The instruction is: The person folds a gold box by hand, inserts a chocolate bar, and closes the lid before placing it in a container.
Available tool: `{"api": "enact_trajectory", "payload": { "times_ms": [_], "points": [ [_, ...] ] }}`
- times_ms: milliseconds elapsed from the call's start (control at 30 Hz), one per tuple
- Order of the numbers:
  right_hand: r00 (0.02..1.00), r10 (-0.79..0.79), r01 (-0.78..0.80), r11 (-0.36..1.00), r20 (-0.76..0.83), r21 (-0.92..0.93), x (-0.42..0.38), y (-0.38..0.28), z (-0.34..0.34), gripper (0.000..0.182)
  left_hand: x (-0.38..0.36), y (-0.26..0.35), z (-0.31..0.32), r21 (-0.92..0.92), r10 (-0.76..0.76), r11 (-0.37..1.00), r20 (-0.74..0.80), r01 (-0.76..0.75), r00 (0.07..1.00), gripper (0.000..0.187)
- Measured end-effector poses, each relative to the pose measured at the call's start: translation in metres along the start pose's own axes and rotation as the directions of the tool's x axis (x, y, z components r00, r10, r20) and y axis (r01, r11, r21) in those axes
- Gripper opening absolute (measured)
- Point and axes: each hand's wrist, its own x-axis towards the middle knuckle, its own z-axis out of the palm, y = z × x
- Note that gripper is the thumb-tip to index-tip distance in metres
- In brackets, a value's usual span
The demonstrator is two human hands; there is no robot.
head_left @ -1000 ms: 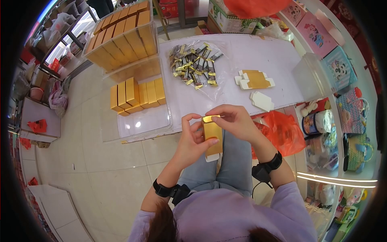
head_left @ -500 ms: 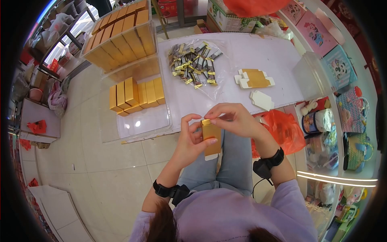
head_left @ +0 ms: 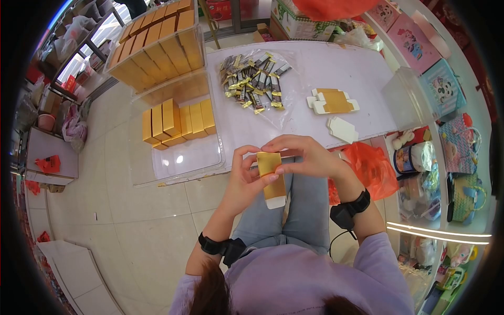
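Note:
A small gold box [head_left: 275,190] hangs upright over my lap, with a white flap at its lower end. My left hand [head_left: 247,178] grips its left side, thumb across the front. The fingers of my right hand [head_left: 304,156] close on its upper right edge. The top part of the box catches the light. Beyond my hands, a clear bag [head_left: 286,111] with many small black-and-gold wrapped sticks lies on the table [head_left: 367,68]. To the right are gold flattened cartons [head_left: 334,101] and a white flattened piece [head_left: 342,129].
A clear bin [head_left: 220,152] on the left holds several gold boxes [head_left: 171,118]. Behind it, a second bin [head_left: 118,71] is packed with more. A red plastic bag [head_left: 370,170] hangs right of my knees, beside shelves of goods [head_left: 443,173].
The box's top has tilted so that more of its gold upper face shows. My right fingers have moved from its top end to its right side.

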Motion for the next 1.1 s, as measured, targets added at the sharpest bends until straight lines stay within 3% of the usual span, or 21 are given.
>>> {"api": "enact_trajectory", "payload": {
  "times_ms": [233, 333, 400, 433, 467, 533, 600, 633, 667, 700, 733, 800, 867, 1000, 1100],
  "points": [
    [0.994, -0.058, 0.059, 0.998, 0.089, 0.000, 0.007, 0.022, -0.003, 0.040, 0.003, -0.006, -0.004, 0.091, 0.072, 0.993, -0.026, -0.069, 0.997, 0.050],
    [0.996, -0.091, 0.091, 0.996, -0.014, -0.026, 0.003, 0.027, 0.008, 0.046, 0.005, -0.010, -0.003, 0.050, 0.139, 0.990, -0.115, -0.134, 0.984, 0.047],
    [0.995, 0.083, -0.083, 0.996, -0.054, 0.011, 0.000, 0.031, 0.012, 0.045, 0.006, -0.012, -0.004, 0.057, 0.141, 0.989, -0.136, -0.134, 0.981, 0.045],
    [0.995, 0.083, -0.083, 0.997, -0.053, 0.010, -0.001, 0.031, 0.012, 0.045, 0.007, -0.013, -0.005, 0.065, 0.144, 0.989, -0.159, -0.135, 0.977, 0.043],
    [0.993, 0.093, -0.095, 0.995, -0.066, -0.023, -0.002, 0.028, 0.012, 0.043, 0.009, -0.019, -0.007, 0.066, 0.145, 0.989, -0.160, -0.136, 0.976, 0.043],
    [0.992, 0.101, -0.106, 0.993, -0.079, -0.055, -0.004, 0.023, 0.012, 0.042, 0.017, -0.029, -0.008, 0.252, 0.308, 0.930, -0.134, -0.269, 0.942, 0.037],
    [0.991, 0.084, -0.113, 0.944, -0.106, -0.310, -0.006, 0.017, 0.012, 0.039, 0.018, -0.031, -0.009, 0.285, 0.282, 0.931, -0.160, -0.229, 0.946, 0.032],
    [0.991, 0.083, -0.113, 0.944, -0.109, -0.311, -0.006, 0.020, 0.012, 0.039, 0.021, -0.030, -0.008, 0.315, 0.257, 0.930, -0.187, -0.190, 0.948, 0.027],
    [0.987, -0.121, 0.042, 0.824, -0.102, -0.565, -0.007, 0.027, 0.014, 0.038, 0.022, -0.030, -0.009, 0.315, 0.259, 0.929, -0.182, -0.193, 0.949, 0.027],
    [0.949, -0.312, 0.168, 0.611, -0.040, -0.774, -0.007, 0.034, 0.015, 0.037, 0.025, -0.030, -0.011, 0.350, 0.204, 0.928, -0.181, -0.131, 0.962, 0.023],
    [0.947, -0.318, 0.168, 0.606, -0.044, -0.777, -0.007, 0.041, 0.018, 0.037, 0.028, -0.031, -0.013, 0.385, 0.150, 0.920, -0.181, -0.070, 0.972, 0.020],
    [0.940, -0.338, 0.156, 0.538, -0.043, -0.828, -0.007, 0.058, 0.022, 0.037, 0.035, -0.038, -0.019, 0.401, 0.230, 0.905, -0.174, -0.144, 0.958, 0.021],
    [0.932, -0.351, 0.102, 0.498, -0.093, -0.861, -0.005, 0.072, 0.019, 0.040, 0.039, -0.032, -0.025, 0.763, 0.361, 0.603, 0.001, -0.234, 0.933, 0.023],
    [0.943, -0.295, -0.036, 0.369, -0.154, -0.929, -0.005, 0.109, 0.008, 0.051, 0.046, -0.053, -0.047, 0.802, 0.365, 0.540, 0.048, -0.254, 0.930, 0.021],
    [0.953, -0.273, -0.051, 0.285, -0.132, -0.957, -0.004, 0.118, 0.010, 0.062, 0.047, -0.068, -0.057, 0.853, 0.405, 0.440, 0.092, -0.282, 0.910, 0.031]
  ]
}}
